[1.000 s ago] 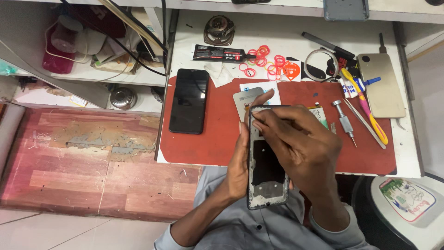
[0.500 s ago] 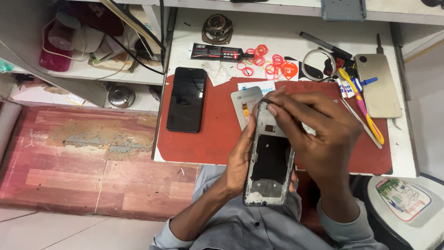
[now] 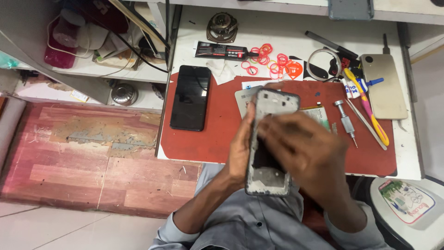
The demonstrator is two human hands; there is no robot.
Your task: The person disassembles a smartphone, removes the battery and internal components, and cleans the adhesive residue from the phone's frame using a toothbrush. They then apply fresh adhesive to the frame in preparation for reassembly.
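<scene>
Above the red mat point(image 3: 217, 134), the left hand point(image 3: 240, 148) grips a bare phone frame point(image 3: 270, 143); the blurred right hand point(image 3: 307, 153) covers it, grip unclear. The frame sits stripped, its black screen point(image 3: 190, 97) apart on the surface.

Red mat point(image 3: 217, 134), black phone point(image 3: 190, 97), pink bands point(image 3: 266, 58)

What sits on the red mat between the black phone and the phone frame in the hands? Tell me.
In the head view, only bare red mat lies between the black phone and the phone frame held by the left hand.
</scene>
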